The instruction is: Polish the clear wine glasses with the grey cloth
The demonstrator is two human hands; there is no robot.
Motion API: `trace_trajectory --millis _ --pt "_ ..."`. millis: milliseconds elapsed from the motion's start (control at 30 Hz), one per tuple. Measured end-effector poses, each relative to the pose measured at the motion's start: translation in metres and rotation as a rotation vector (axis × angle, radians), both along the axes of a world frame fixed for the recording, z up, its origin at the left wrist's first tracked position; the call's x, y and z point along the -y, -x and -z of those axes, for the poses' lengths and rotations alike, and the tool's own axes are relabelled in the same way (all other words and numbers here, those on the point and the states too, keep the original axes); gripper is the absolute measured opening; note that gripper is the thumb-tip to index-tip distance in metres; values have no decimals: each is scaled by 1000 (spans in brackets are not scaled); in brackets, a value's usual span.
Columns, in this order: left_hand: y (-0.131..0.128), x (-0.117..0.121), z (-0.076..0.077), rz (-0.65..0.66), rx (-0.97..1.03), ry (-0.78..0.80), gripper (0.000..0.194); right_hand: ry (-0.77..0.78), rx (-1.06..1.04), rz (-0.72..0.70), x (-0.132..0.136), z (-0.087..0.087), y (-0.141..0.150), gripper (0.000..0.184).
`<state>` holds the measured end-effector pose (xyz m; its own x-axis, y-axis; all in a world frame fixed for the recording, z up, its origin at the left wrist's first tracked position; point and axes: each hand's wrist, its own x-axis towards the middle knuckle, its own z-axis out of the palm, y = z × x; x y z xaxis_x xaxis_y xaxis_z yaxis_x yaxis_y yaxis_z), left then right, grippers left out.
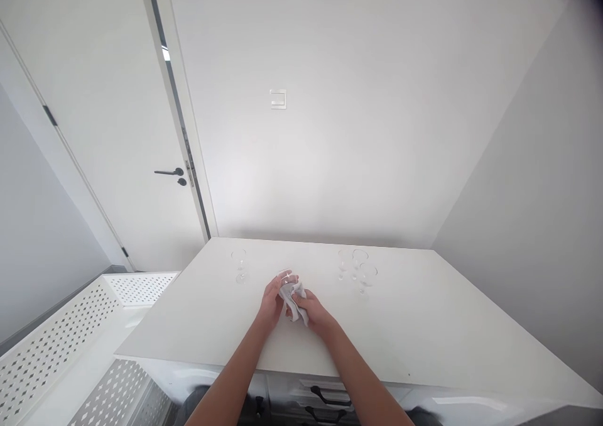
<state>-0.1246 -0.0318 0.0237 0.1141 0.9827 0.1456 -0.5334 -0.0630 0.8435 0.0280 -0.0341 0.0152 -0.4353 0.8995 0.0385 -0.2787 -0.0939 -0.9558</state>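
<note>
Above the middle of the white cabinet top [207, 325], my left hand [270, 300] is closed around a clear stemmed glass [288, 278]. My right hand [316, 310] grips a pale grey-white cloth [296, 306] and presses it against the glass. The cloth hides the lower part of the glass, and its loose folds hang down between my hands. To the left stands another clear stemmed glass [240, 266], upright and apart from my hands. Several more stemmed glasses [362, 272] stand close together to the right.
Behind the cabinet rises a plain wall with a light switch [277, 99]. At the left is a white door [108, 131] with a black handle [168, 172]. White perforated panels [56, 332] stand lower, beside the cabinet. Dark drawer handles [330, 396] stick out along its front.
</note>
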Motion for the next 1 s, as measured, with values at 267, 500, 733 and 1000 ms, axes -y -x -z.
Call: trace_trajectory --millis 267,500,733,1000 --pt "4 7 -4 -206 -178 -97 59 -375 480 347 -5 6 1 27" --pt "-1 5 -9 -123 -105 -22 39 -104 227 -22 1 5 0 43" --pt "1 5 -7 -247 -72 33 45 -221 337 182 1 6 12 35" --pt "1 8 -9 38 -29 -70 62 41 0 11 4 -6 -5 48"
